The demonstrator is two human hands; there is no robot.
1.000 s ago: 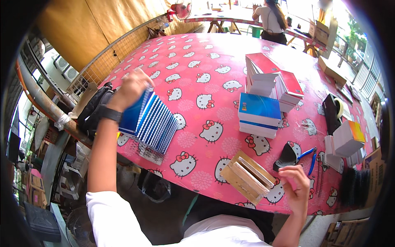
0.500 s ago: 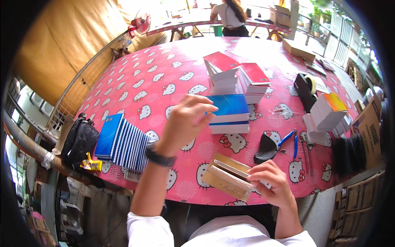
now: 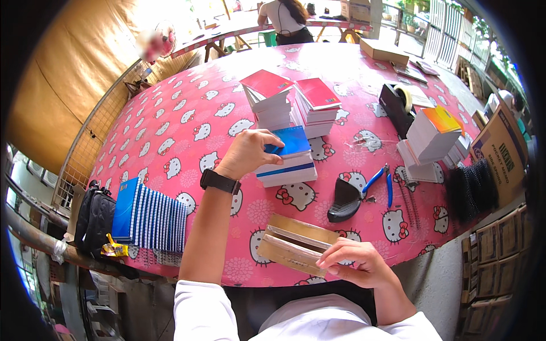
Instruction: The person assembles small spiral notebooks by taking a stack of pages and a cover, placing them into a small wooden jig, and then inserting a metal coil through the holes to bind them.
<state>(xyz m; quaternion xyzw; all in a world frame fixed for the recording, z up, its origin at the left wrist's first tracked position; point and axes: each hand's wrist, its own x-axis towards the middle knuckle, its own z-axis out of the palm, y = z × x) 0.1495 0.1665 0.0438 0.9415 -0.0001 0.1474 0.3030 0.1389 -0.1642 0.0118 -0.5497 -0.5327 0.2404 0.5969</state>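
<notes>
Right now the left hand is curling its fingers over the near-left corner of the top blue-covered notebook, gripping it where it is lying on a short stack of white pads near the middle of the bench. The right hand is pinching the near end of a brown cardboard holder sitting at the bench's near edge. The notebook's cover is showing glossy blue with a lighter band. Behind it two red-covered stacks are standing side by side. A black scoop-shaped piece and blue-handled pliers are lying to the right, and a row of blue notebooks is leaning at the near-left edge.
</notes>
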